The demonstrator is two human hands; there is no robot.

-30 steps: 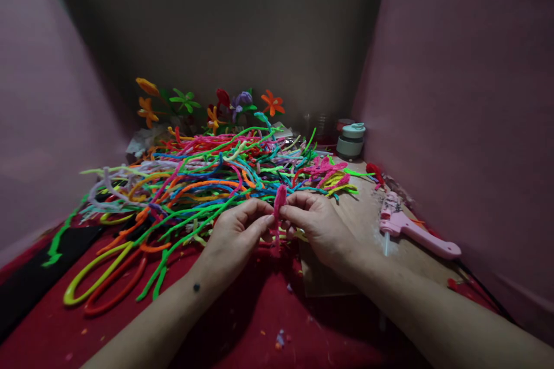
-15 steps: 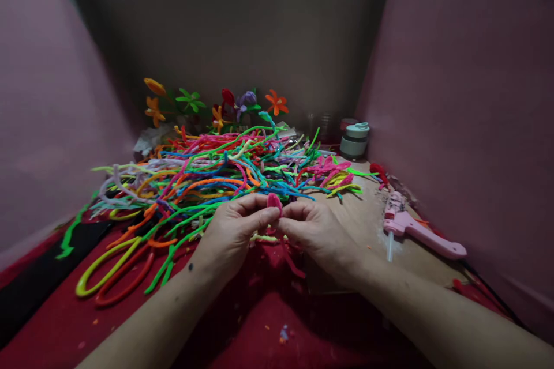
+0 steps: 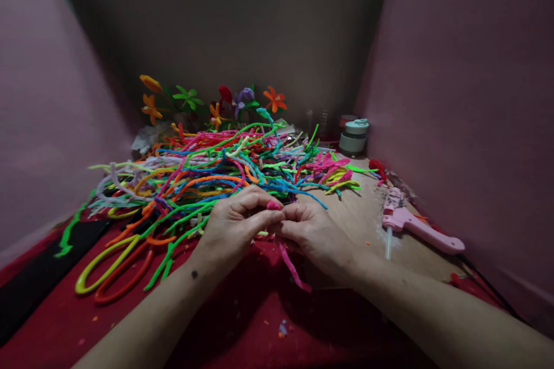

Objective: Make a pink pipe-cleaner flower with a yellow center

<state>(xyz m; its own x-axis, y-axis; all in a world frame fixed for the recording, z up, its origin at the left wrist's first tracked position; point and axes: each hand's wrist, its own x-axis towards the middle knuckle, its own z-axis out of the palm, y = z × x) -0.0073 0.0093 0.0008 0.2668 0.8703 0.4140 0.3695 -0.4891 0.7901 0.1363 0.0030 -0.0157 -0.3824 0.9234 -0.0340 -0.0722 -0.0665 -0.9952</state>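
Observation:
Between my two hands is a bright pink pipe cleaner (image 3: 291, 262), its loose end hanging down over the red cloth. My left hand (image 3: 236, 222) pinches the folded upper part with thumb and forefinger. Fingertips touching the left ones, my right hand (image 3: 314, 233) is closed on the same pipe cleaner lower down. The exact shape of the fold is mostly hidden by the fingers. Just beyond the hands lies a big heap of coloured pipe cleaners (image 3: 203, 170). Pink bent petal shapes (image 3: 329, 167) rest at the heap's right side.
A pink glue gun (image 3: 418, 228) lies on a brown board (image 3: 355, 213) at the right. Behind stand a lidded mint cup (image 3: 352, 137) and pipe-cleaner flowers (image 3: 274, 99). Yellow-handled and red-handled scissors (image 3: 86, 282) lie left on the red cloth (image 3: 142, 328).
The pink loop that stood up between my fingertips is now lower and mostly covered by them. The hanging end has swung slightly right and down.

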